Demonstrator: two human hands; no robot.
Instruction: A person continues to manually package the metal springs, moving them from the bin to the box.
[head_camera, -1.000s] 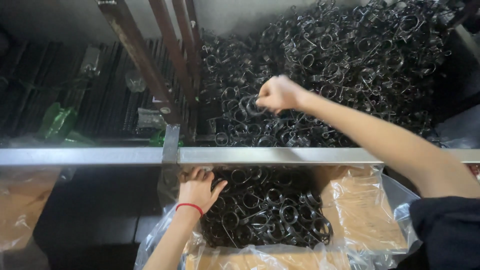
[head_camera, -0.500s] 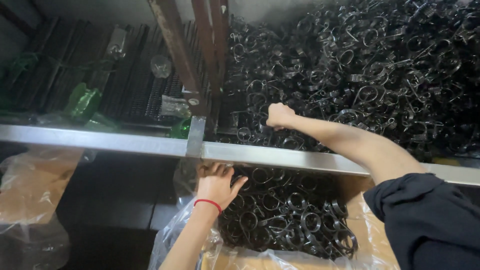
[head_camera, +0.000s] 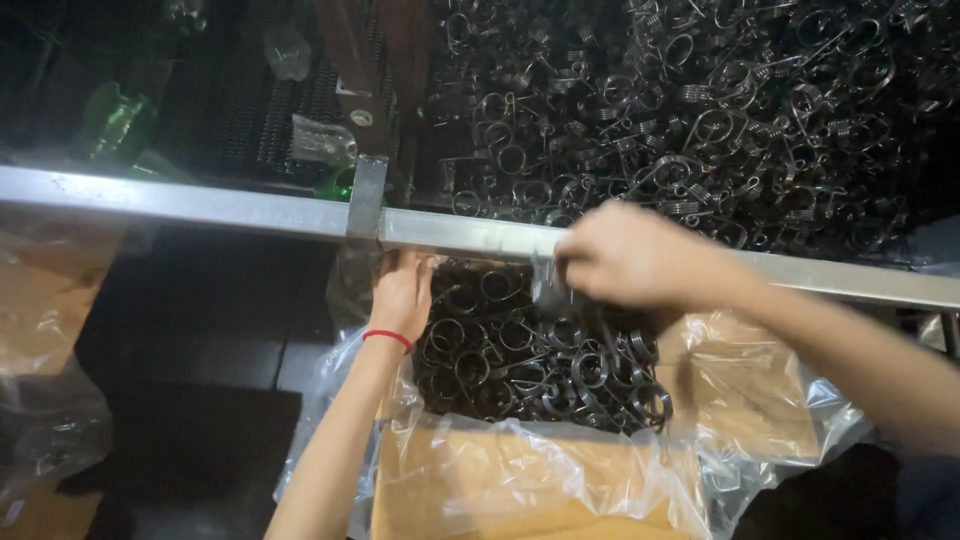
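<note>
Dark grey metal springs lie in a brown cardboard box lined with clear plastic. A red band circles the left wrist. The rail is silver-grey. A green plastic piece shows against black.
</note>
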